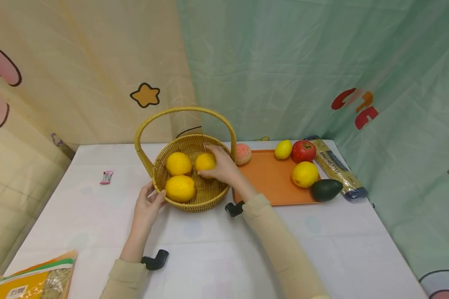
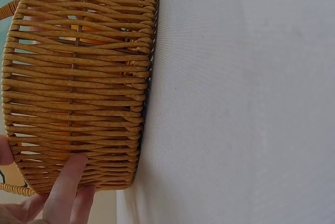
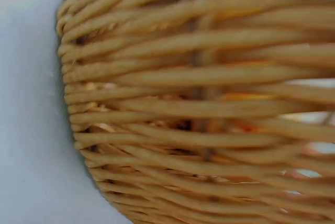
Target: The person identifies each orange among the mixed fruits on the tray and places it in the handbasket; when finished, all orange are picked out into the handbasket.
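Fingers (image 1: pixel 209 149) of the right hand (image 1: pixel 220 166) curl over an orange (image 1: pixel 204 162) inside the basket (image 1: pixel 209 195), beside two more. Left hand (image 1: pixel 146 205) steadies the basket's wall, fingers (image 2: pixel 65 187) straight against the weave. Looks like a placing step; next, let go and lift clear of the handle (image 1: pixel 183 110). Tray (image 1: pixel 269 182) waits alongside on the tabletop (image 1: pixel 217 257).
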The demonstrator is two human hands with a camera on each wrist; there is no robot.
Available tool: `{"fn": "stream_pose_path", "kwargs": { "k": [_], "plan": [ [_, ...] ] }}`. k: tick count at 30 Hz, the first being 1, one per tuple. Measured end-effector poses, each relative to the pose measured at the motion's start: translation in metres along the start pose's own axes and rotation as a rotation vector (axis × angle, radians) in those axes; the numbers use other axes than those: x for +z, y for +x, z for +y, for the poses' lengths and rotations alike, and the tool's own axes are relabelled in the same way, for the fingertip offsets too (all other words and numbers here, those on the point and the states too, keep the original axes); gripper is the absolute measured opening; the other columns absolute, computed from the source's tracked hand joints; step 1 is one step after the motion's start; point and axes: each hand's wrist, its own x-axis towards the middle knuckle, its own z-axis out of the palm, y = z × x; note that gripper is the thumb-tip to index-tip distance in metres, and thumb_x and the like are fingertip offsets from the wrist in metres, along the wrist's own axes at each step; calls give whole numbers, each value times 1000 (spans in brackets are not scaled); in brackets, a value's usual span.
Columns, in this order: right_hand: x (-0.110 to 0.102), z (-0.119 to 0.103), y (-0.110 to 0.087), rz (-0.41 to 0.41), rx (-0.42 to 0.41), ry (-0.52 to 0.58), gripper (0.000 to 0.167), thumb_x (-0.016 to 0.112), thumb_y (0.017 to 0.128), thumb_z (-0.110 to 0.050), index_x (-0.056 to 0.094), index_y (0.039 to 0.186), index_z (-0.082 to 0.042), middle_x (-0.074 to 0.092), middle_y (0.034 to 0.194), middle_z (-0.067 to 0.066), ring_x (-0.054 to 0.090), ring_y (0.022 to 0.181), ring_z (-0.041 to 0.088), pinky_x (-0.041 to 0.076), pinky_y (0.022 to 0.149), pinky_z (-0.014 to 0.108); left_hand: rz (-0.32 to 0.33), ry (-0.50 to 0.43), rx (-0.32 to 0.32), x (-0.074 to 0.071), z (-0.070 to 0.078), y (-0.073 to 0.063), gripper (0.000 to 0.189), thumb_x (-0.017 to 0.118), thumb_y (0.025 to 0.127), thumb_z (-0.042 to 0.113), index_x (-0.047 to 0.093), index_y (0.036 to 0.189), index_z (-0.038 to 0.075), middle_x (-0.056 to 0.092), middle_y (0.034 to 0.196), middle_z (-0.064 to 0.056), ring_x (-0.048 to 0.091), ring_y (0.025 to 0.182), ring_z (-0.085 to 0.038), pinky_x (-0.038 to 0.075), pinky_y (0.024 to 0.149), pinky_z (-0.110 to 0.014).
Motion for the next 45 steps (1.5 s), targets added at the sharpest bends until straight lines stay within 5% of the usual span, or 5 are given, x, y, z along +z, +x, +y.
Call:
{"fn": "stream_pose_path", "kwargs": {
  "k": [6, 13, 19, 32, 45],
  "plan": [
    [-18, -6, -28, 83, -65, 74, 67, 77, 85, -36, 52, 141, -12, 49, 148, 5, 44, 138, 26, 41, 116, 46, 0, -6, -3, 0, -1, 0, 64, 49, 103, 17, 16, 157, 7, 24, 160, -18, 43, 139, -32, 56, 96, -24],
    [-37, 8, -60, 225, -167, 202, 35, 69, 93, -15, 64, 126, -3, 65, 127, 13, 60, 116, 32, 54, 100, 50, 3, 4, -7, 0, -1, 0, 65, 50, 103, 18, 16, 157, 9, 25, 160, -17, 43, 139, -31, 56, 98, -26],
    [-53, 26, -81, 306, -196, 256, 29, 68, 92, -6, 65, 120, 1, 67, 119, 19, 63, 111, 34, 55, 98, 51, 0, 2, -4, -2, -2, 0, 66, 50, 103, 20, 15, 158, 9, 24, 161, -17, 43, 139, -31, 56, 97, -24],
    [-94, 62, -118, 383, 42, 141, 34, 66, 95, -21, 63, 126, -7, 65, 127, 11, 59, 118, 27, 50, 107, 47, -1, -11, -13, 0, -2, 1, 65, 51, 103, 19, 16, 158, 10, 24, 161, -16, 42, 140, -31, 54, 99, -27],
    [-135, 106, -143, 417, 257, 33, 47, 63, 97, -33, 56, 134, -5, 54, 137, 18, 47, 130, 39, 39, 114, 57, -3, -10, -14, -1, -2, 1, 65, 50, 103, 19, 16, 158, 10, 24, 161, -16, 42, 140, -31, 55, 97, -24]
  ]
}}
